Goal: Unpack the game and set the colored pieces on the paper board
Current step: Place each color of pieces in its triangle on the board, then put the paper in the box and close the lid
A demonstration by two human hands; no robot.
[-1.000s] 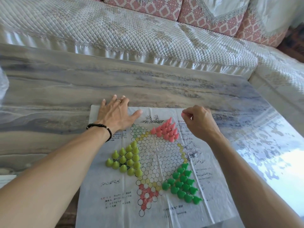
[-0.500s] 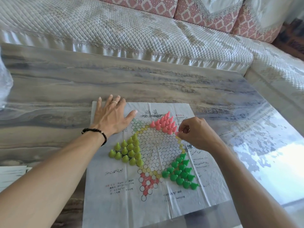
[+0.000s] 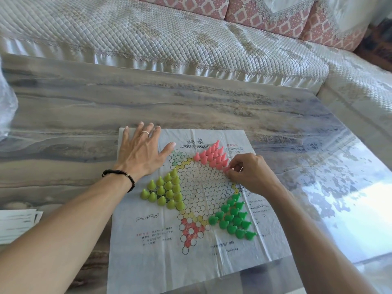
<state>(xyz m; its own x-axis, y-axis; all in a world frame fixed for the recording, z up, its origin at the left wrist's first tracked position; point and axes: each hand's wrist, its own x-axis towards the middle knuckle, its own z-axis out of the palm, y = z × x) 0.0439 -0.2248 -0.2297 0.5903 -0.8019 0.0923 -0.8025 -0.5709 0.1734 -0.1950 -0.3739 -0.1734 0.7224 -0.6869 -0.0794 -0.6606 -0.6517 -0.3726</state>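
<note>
Paper, thin and creased, is lying as the paper board [image 3: 161, 247] across the near part of the marbled worktop [image 3: 212, 107], its near edge reaching the worktop's front edge. Nearest on it, the dark green pieces [image 3: 233, 217] are standing in a triangle on the right side of the star. A little farther, on the left, the yellow-green pieces [image 3: 165, 192] are filling their own point. Between the two, at the near tip, the red point is showing bare circles.

Farther again, the right hand [image 3: 252, 172] is curling its fingers and thumb round a pink piece [image 3: 226, 169], setting it at the near corner of the pink pieces [image 3: 212, 154]. The left hand [image 3: 141, 154] is lying flat with fingers spread wide, pressing the far left corner of the sheet.

Beyond the sheet, bare worktop is running to a quilted sofa [image 3: 169, 39]; a stack of papers [image 3: 17, 223] is lying at the near left and clear plastic wrap [image 3: 6, 102] at the far left.

The risk, as I judge it, is sitting in that crowded pink cluster: the pieces are touching, so knuckles brushing a neighbour while letting go could be toppling several at once. The sheet is light too, and lifting the left palm early could be letting it slide or buckle, shifting all three groups off their circles.
</note>
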